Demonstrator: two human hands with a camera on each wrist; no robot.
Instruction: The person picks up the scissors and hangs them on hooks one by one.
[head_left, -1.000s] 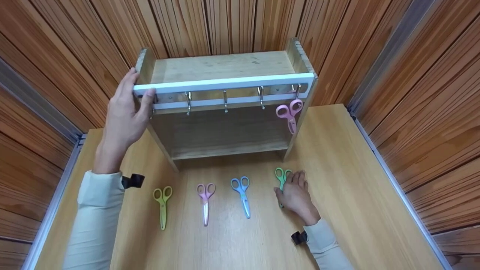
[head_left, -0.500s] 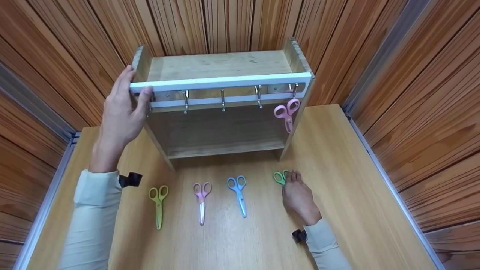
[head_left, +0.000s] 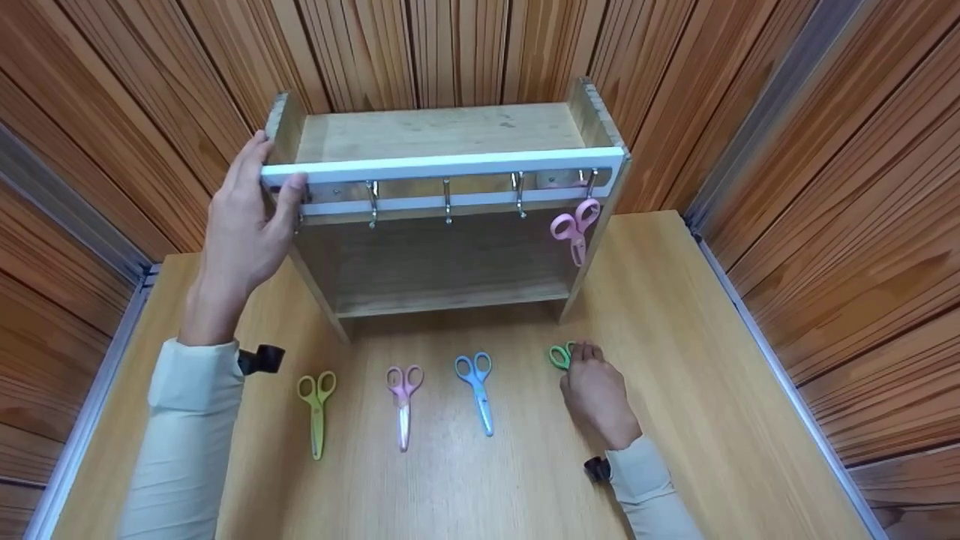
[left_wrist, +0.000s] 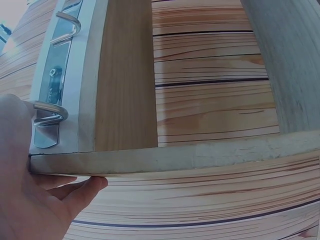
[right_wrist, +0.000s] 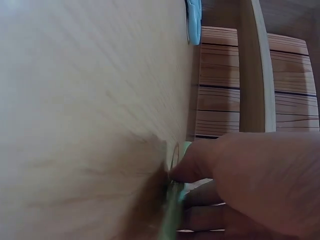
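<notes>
My left hand (head_left: 244,232) grips the left end of the small wooden shelf (head_left: 322,292), thumb on the front of its white hook rail (head_left: 450,161). In the left wrist view, the fingers (left_wrist: 85,195) wrap behind the shelf's side board (left_wrist: 200,155). Low over the table at right, my right hand (head_left: 598,394) pinches green scissors (head_left: 559,355); one handle ring shows past the fingertips, the rest is mostly covered. The right wrist view has the thumb and fingers around the green scissors (right_wrist: 172,210), close to the tabletop. Pink scissors (head_left: 577,231) hang from the rail's rightmost hook.
Yellow-green scissors (head_left: 317,427), pink-handled scissors (head_left: 404,420) and blue scissors (head_left: 480,394) lie in a row on the table (head_left: 450,495), handles toward the shelf. Metal hooks (head_left: 448,201) stick out along the rail. Wood-panelled walls (head_left: 465,52) enclose the back and sides.
My right hand's fingers have closed from lying over the green scissors to pinching them near the handles, covering more of them. The left hand keeps its grip on the shelf.
</notes>
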